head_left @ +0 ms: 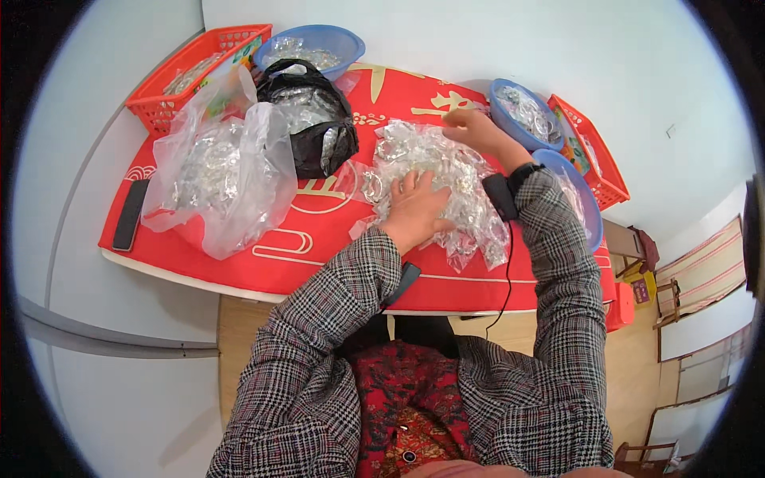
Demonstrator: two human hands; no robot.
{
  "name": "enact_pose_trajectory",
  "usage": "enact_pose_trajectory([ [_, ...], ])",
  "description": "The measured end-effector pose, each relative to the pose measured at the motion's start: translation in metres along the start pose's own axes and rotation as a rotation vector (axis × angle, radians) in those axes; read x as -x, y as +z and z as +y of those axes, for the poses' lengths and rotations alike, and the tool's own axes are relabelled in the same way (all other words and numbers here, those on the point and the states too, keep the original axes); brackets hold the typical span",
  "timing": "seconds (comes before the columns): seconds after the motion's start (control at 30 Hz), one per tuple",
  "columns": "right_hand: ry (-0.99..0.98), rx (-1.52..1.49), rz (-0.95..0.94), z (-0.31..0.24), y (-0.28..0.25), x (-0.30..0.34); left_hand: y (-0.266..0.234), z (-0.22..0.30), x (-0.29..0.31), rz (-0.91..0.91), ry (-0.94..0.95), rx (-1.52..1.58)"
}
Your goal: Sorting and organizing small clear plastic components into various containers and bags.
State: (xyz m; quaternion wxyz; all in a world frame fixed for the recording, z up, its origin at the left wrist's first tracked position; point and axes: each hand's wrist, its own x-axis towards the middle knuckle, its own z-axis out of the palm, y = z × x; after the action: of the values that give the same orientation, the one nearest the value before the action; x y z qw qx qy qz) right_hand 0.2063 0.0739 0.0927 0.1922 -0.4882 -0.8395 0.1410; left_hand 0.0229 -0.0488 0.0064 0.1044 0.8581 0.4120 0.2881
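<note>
A heap of small clear plastic packets with silvery pieces inside is spread over the middle of the red-covered table. My left hand lies on the near left part of the heap, palm down and fingers spread. At the heap's far right edge, my right hand reaches leftward with its fingers partly bent and apart; no object shows in it. Black box-like devices are strapped at both wrists, and a thin cable hangs from the right one.
Left of the heap stand a translucent bag and a black bag, both full of packets. Behind them are an orange-red basket and a blue bowl. Rightward are two blue bowls and a red basket. A dark flat object lies far left.
</note>
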Motion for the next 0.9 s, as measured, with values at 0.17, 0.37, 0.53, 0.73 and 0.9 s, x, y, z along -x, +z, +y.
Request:
enact_pose_trajectory([
  [0.17,0.061,0.228,-0.11,-0.001,0.014,-0.063,0.002,-0.001,0.0,0.018,0.005,0.026],
  [0.37,0.004,0.457,-0.125,0.029,0.074,-0.106,0.004,-0.003,0.0,0.027,0.007,0.015],
  [0.53,0.32,0.222,-0.575,0.026,0.072,-0.111,0.002,-0.003,0.0,0.026,0.033,0.013],
  [0.73,0.117,-0.039,-0.278,-0.004,0.03,-0.062,0.001,-0.004,0.001,-0.008,0.049,0.004],
  [0.9,0.112,-0.33,-0.11,-0.022,-0.011,-0.006,0.007,-0.008,0.003,0.03,0.082,0.003],
])
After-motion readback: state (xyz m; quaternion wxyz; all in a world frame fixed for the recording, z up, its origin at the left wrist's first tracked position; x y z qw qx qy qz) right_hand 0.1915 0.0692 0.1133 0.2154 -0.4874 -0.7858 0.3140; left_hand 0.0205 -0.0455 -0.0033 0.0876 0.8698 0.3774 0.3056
